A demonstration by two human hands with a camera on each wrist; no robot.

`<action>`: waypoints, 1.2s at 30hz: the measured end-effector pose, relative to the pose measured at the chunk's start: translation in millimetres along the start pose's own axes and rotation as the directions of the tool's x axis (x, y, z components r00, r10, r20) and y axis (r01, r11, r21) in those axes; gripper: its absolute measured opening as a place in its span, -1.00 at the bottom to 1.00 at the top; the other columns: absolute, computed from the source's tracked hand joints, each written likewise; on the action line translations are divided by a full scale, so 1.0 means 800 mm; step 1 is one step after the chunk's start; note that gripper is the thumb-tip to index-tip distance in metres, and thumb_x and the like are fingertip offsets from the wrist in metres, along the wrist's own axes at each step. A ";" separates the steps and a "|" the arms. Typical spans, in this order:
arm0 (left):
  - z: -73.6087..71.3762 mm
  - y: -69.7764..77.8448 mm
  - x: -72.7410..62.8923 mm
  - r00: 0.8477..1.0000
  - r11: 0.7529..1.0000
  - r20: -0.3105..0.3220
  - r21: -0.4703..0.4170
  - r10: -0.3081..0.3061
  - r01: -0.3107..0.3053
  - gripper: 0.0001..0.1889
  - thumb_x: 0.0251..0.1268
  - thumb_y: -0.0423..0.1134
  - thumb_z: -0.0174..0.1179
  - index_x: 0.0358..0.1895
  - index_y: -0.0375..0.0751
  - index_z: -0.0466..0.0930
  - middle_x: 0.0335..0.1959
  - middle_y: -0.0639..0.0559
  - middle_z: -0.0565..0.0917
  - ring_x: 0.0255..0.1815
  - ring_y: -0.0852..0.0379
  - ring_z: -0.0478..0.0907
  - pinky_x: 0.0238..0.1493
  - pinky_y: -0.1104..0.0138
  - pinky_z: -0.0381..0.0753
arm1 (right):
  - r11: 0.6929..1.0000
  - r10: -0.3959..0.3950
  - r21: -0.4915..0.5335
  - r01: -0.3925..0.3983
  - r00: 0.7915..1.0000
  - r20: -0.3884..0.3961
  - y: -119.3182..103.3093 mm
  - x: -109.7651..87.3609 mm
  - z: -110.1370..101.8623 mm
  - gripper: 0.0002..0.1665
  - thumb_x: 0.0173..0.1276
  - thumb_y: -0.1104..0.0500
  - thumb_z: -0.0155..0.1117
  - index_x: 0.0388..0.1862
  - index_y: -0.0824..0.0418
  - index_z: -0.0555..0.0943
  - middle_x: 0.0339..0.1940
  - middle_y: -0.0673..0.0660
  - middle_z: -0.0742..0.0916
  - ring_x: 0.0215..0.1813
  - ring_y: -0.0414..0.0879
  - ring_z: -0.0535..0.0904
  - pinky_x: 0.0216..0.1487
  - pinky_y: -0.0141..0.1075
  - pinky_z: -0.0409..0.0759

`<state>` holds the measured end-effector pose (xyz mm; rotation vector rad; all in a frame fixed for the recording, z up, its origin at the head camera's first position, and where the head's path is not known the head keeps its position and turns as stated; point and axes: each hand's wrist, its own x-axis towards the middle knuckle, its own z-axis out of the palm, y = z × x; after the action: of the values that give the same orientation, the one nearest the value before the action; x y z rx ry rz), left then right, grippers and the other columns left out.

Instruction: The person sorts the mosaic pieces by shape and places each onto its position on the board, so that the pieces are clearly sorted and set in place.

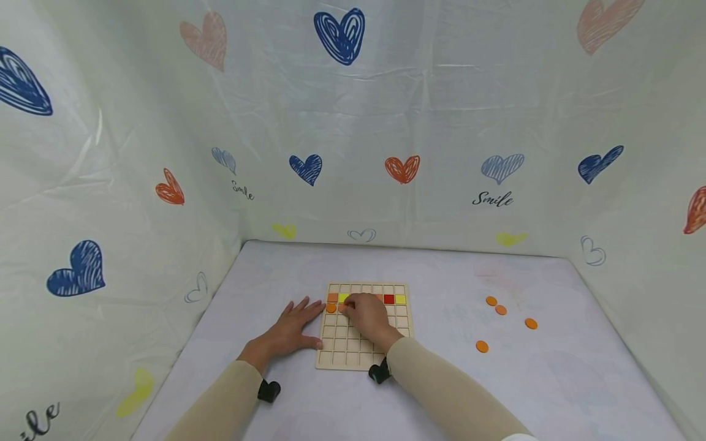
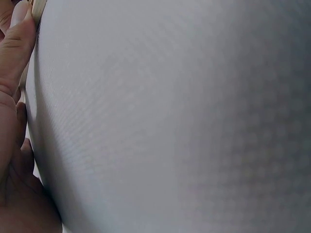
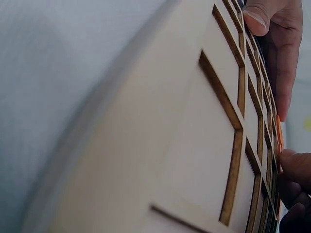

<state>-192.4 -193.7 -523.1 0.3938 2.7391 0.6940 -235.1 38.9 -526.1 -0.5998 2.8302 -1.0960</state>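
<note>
A wooden grid board [image 1: 338,350] lies on the table, with colored squares along its far row. Against its left edge rests my left hand [image 1: 290,329], fingers spread and thumb near the board's side; the left wrist view catches only part of its thumb [image 2: 17,53] and palm. My right hand [image 1: 368,315] reaches over the board and pinches an orange disc [image 1: 342,308] at the second cell of the second row. Another orange disc [image 1: 331,308] sits in the first cell of that row. The right fingertips [image 3: 294,165] appear low over the grid in the right wrist view.
Several loose orange discs lie on the table right of the board, one nearest [image 1: 482,346] and one farthest right [image 1: 531,323]. A white curtain [image 1: 452,79] printed with hearts surrounds the white table [image 1: 441,398] at the back and sides.
</note>
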 end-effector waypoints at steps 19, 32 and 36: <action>-0.002 0.005 -0.004 1.000 1.000 -0.001 -0.005 -0.021 0.021 0.05 0.13 0.19 0.53 0.67 -0.03 0.25 0.69 -0.01 0.27 0.78 -0.16 -0.09 0.77 -0.14 -0.27 | 0.977 0.043 0.212 -0.025 0.996 -0.082 0.027 -0.013 -0.034 -0.72 0.54 0.09 0.37 0.10 0.18 0.78 -0.13 0.02 0.79 -0.14 -0.13 0.60 -0.10 -0.23 0.65; 0.000 0.002 -0.002 0.999 0.999 0.000 -0.014 -0.042 0.042 0.06 0.12 0.17 0.54 0.68 0.02 0.23 0.70 0.02 0.26 0.79 -0.14 -0.12 0.77 -0.12 -0.28 | 0.968 0.044 0.250 -0.013 0.992 -0.118 0.046 -0.036 -0.081 -0.63 0.48 0.10 0.44 0.19 0.18 0.75 -0.08 -0.02 0.72 -0.09 -0.11 0.53 -0.08 -0.30 0.59; 0.001 0.003 -0.002 0.999 0.999 -0.004 -0.015 -0.034 0.034 0.06 0.12 0.17 0.55 0.68 0.00 0.23 0.70 0.00 0.26 0.79 -0.15 -0.11 0.77 -0.13 -0.28 | 0.977 0.060 0.212 -0.034 0.991 -0.116 0.059 -0.050 -0.101 -0.63 0.45 0.09 0.47 0.17 0.15 0.76 -0.06 -0.01 0.74 -0.07 -0.10 0.53 -0.12 -0.30 0.57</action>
<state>-190.6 -192.2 -522.4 0.3416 2.7362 0.7064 -229.1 137.1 -500.5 -0.4618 2.7581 -1.4453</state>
